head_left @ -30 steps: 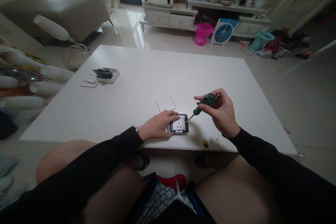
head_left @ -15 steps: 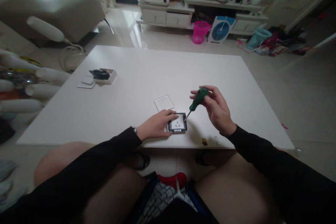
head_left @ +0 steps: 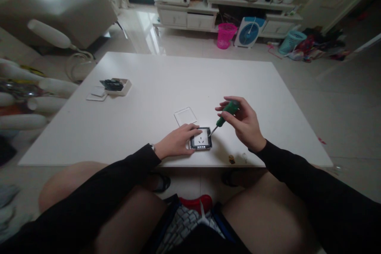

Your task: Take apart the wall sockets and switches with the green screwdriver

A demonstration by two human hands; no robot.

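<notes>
A wall socket (head_left: 202,139) with a white face and black edges lies on the white table near its front edge. My left hand (head_left: 180,139) grips it from the left side, its fingers on the top edge and the thumb at the lower edge. In my right hand (head_left: 244,121) is a screwdriver (head_left: 228,112) with a green handle, tilted to the right. The screwdriver's tip meets the right edge of the socket; whether a screw sits there is too small to tell. A white square cover frame (head_left: 185,116) rests just behind the socket.
At the table's left stands a white box (head_left: 126,87) with dark parts in it, beside flat white plates (head_left: 97,94). Small brownish bits (head_left: 231,159) lie at the front edge. Beyond the table (head_left: 149,87) are a pink basket (head_left: 226,35) and a blue fan (head_left: 249,32).
The screwdriver's handle has tipped a little further right and turned in my right hand, whose fingers have shifted on it. My left hand and the socket stay in place.
</notes>
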